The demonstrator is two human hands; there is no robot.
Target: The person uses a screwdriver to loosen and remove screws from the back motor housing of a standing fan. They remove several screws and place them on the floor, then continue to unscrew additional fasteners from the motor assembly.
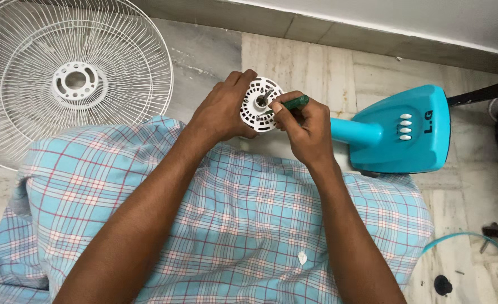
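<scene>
Two hands [226, 110]; one white motor housing [258, 105], one screwdriver [293, 103], one fan guard [72, 79], one turquoise base [401, 130]

White motor housing [258, 105], green screwdriver handle [294, 102], turquoise fan base [401, 130], white grille [69, 79].

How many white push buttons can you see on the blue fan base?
4, in a short stack on top of the blue fan base, right of the right hand: buttons run top to bottom. None look hidden.
</scene>
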